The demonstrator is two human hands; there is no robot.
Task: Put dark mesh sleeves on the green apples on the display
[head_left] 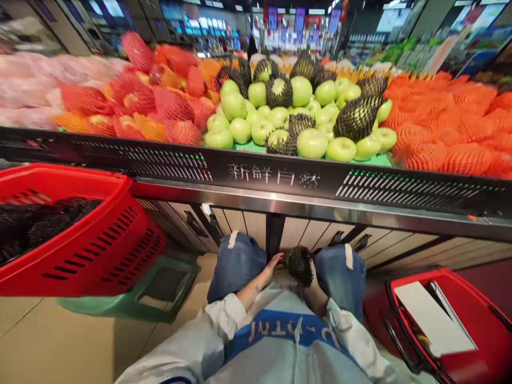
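Between my knees, my right hand [313,274] is closed round a black foam fruit net [299,264]. The net bulges into a rounded shape, but I cannot tell whether a fruit is inside. My left hand [272,268] is just to the left of it, fingers stretched towards the net and partly blurred. On the display in front lie green apples [312,143], loose and piled up. Some of them sit in black foam nets, such as the netted apple [358,117] at the right of the pile.
Fruit in red and orange nets [176,104] lies left of the apples, and orange-netted fruit [452,117] lies right. A black slatted rail [276,173] edges the display. A red basket [132,234] of black nets stands on a green stool [160,293]; another red basket [476,309] is at right.
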